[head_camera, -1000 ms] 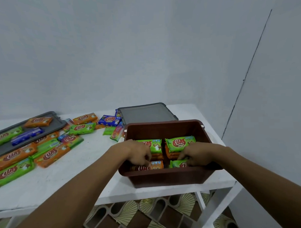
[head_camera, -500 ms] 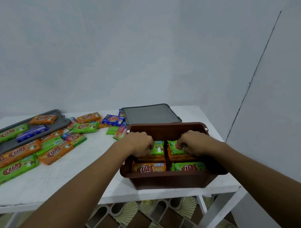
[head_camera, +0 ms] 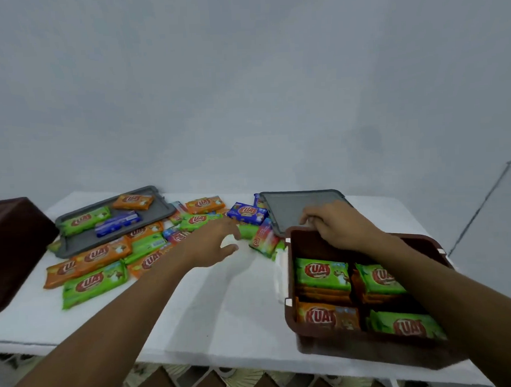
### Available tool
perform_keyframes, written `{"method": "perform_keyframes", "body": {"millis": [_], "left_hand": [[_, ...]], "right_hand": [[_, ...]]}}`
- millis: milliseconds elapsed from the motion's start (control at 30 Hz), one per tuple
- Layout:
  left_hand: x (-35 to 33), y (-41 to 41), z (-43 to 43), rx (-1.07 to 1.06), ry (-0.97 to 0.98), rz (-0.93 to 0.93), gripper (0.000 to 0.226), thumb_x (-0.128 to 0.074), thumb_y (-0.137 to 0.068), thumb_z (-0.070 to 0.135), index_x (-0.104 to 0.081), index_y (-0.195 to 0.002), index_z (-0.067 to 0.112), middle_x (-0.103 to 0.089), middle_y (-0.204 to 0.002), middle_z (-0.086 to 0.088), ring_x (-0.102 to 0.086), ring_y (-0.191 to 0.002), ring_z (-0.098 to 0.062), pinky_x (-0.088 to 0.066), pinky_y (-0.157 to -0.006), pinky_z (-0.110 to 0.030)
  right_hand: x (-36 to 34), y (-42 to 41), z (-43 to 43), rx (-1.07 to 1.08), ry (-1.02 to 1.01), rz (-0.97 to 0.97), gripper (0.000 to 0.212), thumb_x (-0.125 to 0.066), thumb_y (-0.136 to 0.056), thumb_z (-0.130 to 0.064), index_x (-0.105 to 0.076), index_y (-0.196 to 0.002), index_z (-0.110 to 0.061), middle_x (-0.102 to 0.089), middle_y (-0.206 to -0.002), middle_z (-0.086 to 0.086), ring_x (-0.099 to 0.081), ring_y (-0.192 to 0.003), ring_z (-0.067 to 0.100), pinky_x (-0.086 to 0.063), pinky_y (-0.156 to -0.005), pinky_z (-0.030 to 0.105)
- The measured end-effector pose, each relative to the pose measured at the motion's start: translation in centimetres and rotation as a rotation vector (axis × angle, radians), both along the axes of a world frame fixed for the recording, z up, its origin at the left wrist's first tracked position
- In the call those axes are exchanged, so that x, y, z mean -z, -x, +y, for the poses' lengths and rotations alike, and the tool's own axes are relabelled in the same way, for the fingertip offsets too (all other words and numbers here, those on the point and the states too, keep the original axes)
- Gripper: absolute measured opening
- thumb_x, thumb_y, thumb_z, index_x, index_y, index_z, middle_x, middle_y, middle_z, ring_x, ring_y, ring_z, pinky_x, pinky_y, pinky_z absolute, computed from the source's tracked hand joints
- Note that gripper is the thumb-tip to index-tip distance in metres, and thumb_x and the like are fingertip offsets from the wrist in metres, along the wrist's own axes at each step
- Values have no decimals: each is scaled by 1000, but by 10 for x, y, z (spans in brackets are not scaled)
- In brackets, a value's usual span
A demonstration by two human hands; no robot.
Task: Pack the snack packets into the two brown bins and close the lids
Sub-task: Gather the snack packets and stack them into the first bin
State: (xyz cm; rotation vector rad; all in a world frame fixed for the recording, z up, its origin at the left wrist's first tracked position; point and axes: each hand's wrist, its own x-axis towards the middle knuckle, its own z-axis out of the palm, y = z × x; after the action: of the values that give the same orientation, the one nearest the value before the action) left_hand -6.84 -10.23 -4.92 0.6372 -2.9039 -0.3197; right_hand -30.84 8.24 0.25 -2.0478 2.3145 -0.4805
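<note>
The loose packets (head_camera: pixel 100 253) lie in a jumble on the white table (head_camera: pixel 223 310), left of centre, in green, orange and blue wrappers, some overlapping. Three more sit on a second grey lid (head_camera: pixel 82 242) at the far left. They look light and flat, with glossy film that is likely slippery and crinkles under pressure, and the contents are probably brittle. Each is best taken across its short width between thumb and fingers, or several gathered as a flat stack, rather than pinched by a sealed end. The left hand (head_camera: pixel 212 244) hovers above the near edge of this pile with its fingers spread and thumb out, holding nothing. The multicoloured packet (head_camera: pixel 263 240) leaning beside the bin and the green ones around it are closest to it. The brown bin (head_camera: pixel 289 279) stands at the near right of the table. Its packed packets (head_camera: pixel 322 273) are laid in neat stacks, green on top at the far side and an orange one at the near left. There seems to be room above them. The right hand (head_camera: pixel 336 225) rests at the bin's far rim with its fingers curled down where the grey lid (head_camera: pixel 295 209) lies just behind. Whether it grips the lid's edge or the rim cannot be told. That lid looks stiff and light, and is easiest lifted by its raised border. A second brown bin (head_camera: pixel 12 245) shows at the far left edge.
</note>
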Motion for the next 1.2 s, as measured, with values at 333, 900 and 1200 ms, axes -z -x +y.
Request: {"method": "perform_keyframes", "body": {"millis": [333, 900, 1200], "left_hand": [[32, -87, -116, -269, -3, -231, 60, -69, -77, 54, -49, -127, 25, -48, -127, 2, -49, -109, -17, -46, -85, -29], [54, -129, -147, -150, -249, -264, 79, -78, -72, 50, -41, -137, 25, -38, -131, 2, -38, -122, -20, -40, -101, -38], [61, -134, -134, -174, -257, -166, 86, -77, -71, 50, -32, -142, 31, -39, -140, 5, -34, -126, -16, -30, -109, -43]], "right_hand": [[18, -80, -147, -59, -289, 92, 30, -48, -94, -17, -64, -117, -27, -67, -108, -2, -54, -89, 12, -41, -74, 27], [117, -155, -256, 238, -309, 0, 67, -57, -89, -53, -36, -143, -20, -27, -150, 11, -23, -138, 33, -31, -109, 56], [105, -153, -245, 242, -263, -223, 86, -79, -72, -31, -32, -142, -15, -40, -140, 8, -51, -117, 23, -53, -89, 34]]}}
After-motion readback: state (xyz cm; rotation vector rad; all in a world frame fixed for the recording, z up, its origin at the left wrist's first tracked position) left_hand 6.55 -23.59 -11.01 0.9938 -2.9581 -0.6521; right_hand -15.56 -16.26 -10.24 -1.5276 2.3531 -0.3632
